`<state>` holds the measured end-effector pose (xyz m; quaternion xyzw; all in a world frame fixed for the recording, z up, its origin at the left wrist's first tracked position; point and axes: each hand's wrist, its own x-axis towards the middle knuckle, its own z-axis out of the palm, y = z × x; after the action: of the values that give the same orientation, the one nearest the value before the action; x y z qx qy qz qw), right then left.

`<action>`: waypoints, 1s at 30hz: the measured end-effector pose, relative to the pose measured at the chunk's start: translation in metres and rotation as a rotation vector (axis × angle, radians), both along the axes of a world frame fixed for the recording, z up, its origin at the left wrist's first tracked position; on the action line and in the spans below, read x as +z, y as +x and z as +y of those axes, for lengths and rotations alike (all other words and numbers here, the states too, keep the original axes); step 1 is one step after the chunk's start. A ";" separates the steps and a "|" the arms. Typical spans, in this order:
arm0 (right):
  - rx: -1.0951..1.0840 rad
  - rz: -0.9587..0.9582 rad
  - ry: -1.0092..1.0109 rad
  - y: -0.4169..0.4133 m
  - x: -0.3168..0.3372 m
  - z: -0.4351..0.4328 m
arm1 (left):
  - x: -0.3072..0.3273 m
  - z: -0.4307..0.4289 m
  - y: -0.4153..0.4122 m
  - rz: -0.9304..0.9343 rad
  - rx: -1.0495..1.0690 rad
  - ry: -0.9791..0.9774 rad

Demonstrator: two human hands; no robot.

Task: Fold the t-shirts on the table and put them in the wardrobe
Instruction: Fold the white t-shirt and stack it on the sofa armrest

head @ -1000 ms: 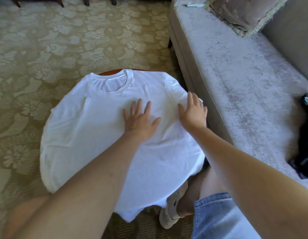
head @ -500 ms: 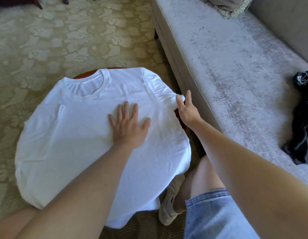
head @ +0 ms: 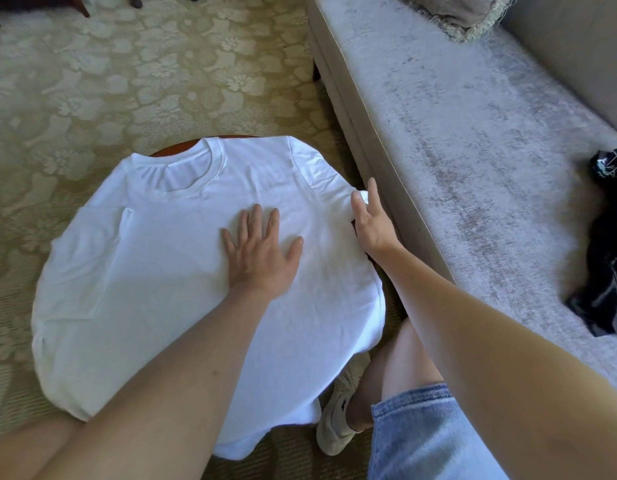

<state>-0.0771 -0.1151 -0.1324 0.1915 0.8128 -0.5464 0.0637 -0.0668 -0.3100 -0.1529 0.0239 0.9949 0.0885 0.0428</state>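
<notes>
- T-shirt (head: 154, 271): white, spread face-up over the round table (head: 172, 149), collar at the far side, hem hanging off the near edge.
- Left hand (head: 262, 258): palm flat on the shirt's middle, fingers straight and spread.
- Right hand (head: 373, 226): at the table's right edge, fingers straight, the right sleeve (head: 321, 171) end lying between thumb and forefinger.
- Sofa (head: 473, 133): just right of the table; dark clothes (head: 608, 271) lie on its seat.
- Carpet (head: 127, 64): floral, under the table.

Table (head: 172, 148) mostly hidden under t-shirt (head: 154, 265), cushion (head: 469, 12) cut by top edge, dark garment (head: 604, 278) cut by right edge
</notes>
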 end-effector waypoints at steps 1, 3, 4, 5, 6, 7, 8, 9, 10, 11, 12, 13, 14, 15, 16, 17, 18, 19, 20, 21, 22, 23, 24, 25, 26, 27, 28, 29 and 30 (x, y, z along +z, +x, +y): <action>0.014 0.004 0.015 -0.003 0.001 -0.001 | 0.000 0.000 0.000 0.004 -0.001 -0.001; 0.018 0.048 0.073 -0.008 0.000 -0.002 | 0.001 0.000 -0.001 0.007 -0.003 0.002; 0.011 0.079 0.089 -0.010 0.002 -0.004 | 0.001 0.000 -0.001 0.005 -0.004 0.002; 0.004 0.103 0.100 -0.012 0.005 -0.007 | 0.001 0.001 0.000 0.006 -0.005 0.000; 0.012 0.118 0.147 -0.013 0.008 -0.011 | 0.000 0.001 0.000 0.007 -0.006 0.000; 0.037 0.135 0.261 -0.013 0.012 -0.017 | 0.000 0.001 0.000 0.011 -0.007 0.009; 0.106 0.186 0.404 -0.012 0.017 -0.024 | 0.000 0.001 -0.001 0.020 -0.005 0.027; 0.223 0.238 0.541 -0.011 0.019 -0.032 | 0.000 0.000 -0.002 0.046 0.002 0.068; 0.384 0.259 0.657 -0.010 0.019 -0.041 | 0.000 -0.001 -0.002 0.096 0.021 0.150; 0.549 0.233 0.722 -0.007 0.018 -0.050 | 0.002 -0.003 -0.003 0.152 0.061 0.269; 0.676 0.177 0.749 -0.004 0.015 -0.057 | 0.005 -0.005 -0.002 0.200 0.126 0.417; 0.759 0.143 0.763 -0.001 0.011 -0.062 | 0.010 -0.007 -0.002 0.217 0.199 0.559; 0.792 0.141 0.783 0.002 0.009 -0.065 | 0.014 -0.010 -0.003 0.210 0.260 0.660; 0.798 0.163 0.819 0.004 0.010 -0.068 | 0.018 -0.014 -0.003 0.213 0.287 0.694; 0.799 0.182 0.867 0.005 0.010 -0.071 | 0.020 -0.020 -0.004 0.241 0.284 0.673; 0.796 0.194 0.913 0.006 0.010 -0.075 | 0.021 -0.028 -0.006 0.276 0.266 0.627; 0.791 0.198 0.944 0.007 0.010 -0.077 | 0.021 -0.037 -0.008 0.299 0.256 0.567; 0.784 0.196 0.952 0.008 0.009 -0.079 | 0.021 -0.047 -0.011 0.313 0.261 0.492; 0.768 0.191 0.945 0.010 0.007 -0.082 | 0.022 -0.059 -0.013 0.311 0.273 0.413; 0.737 0.195 0.935 0.011 0.005 -0.084 | 0.024 -0.069 -0.014 0.268 0.295 0.332; 0.691 0.209 0.937 0.011 0.004 -0.086 | 0.024 -0.080 -0.015 0.196 0.319 0.242; 0.637 0.229 0.963 0.011 0.003 -0.087 | 0.023 -0.091 -0.015 0.130 0.336 0.156; 0.584 0.235 0.998 0.009 0.002 -0.088 | 0.022 -0.102 -0.015 0.079 0.341 0.083; 0.537 0.225 1.028 0.007 0.002 -0.090 | 0.021 -0.113 -0.014 0.029 0.345 0.027; 0.500 0.221 1.035 0.002 0.001 -0.091 | 0.018 -0.121 -0.013 -0.020 0.354 -0.005; 0.469 0.238 1.017 -0.003 0.001 -0.091 | 0.016 -0.128 -0.013 -0.064 0.368 -0.017; 0.442 0.286 0.970 -0.006 0.000 -0.092 | 0.013 -0.133 -0.011 -0.102 0.379 -0.022; 0.420 0.363 0.905 -0.007 0.001 -0.093 | 0.010 -0.135 -0.010 -0.125 0.386 -0.027; 0.408 0.457 0.849 -0.007 0.001 -0.093 | 0.007 -0.136 -0.008 -0.129 0.386 -0.037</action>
<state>-0.0837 -0.2085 -0.1316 -0.0857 0.9767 -0.1731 -0.0933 -0.0745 -0.4461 -0.1456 -0.1735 0.9777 0.0783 0.0889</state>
